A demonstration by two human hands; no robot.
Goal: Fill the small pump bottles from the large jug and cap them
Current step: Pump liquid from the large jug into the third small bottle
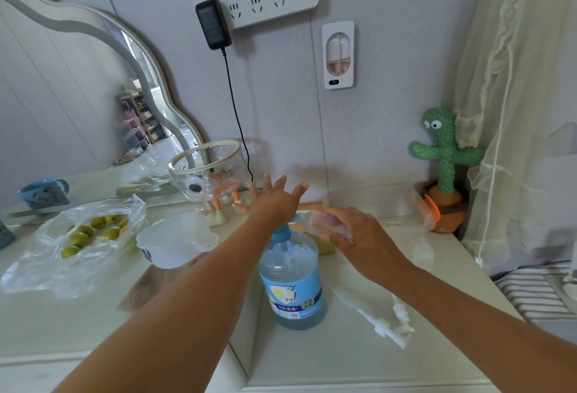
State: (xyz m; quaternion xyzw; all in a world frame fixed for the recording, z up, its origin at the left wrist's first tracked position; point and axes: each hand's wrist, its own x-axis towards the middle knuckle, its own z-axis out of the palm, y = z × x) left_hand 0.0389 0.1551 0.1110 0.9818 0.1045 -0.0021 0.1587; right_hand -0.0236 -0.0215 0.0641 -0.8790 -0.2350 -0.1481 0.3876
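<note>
A large clear jug (292, 280) of bluish liquid with a blue label stands on the white counter, centre. My left hand (274, 199) presses flat on the blue pump top of the jug, fingers spread straight. My right hand (349, 230) grips a small clear bottle (315, 220), tipped on its side with its mouth toward the jug's spout. Two white pump caps (393, 324) lie on the counter right of the jug. Another small clear bottle (421, 252) stands further right, faint.
A plastic bag of green fruit (84, 233) and a white bowl (175, 242) sit at left. A glass bowl (209, 170) stands by the mirror (62, 95). A cactus toy (443, 167) is at the back right, beside a curtain (515, 111).
</note>
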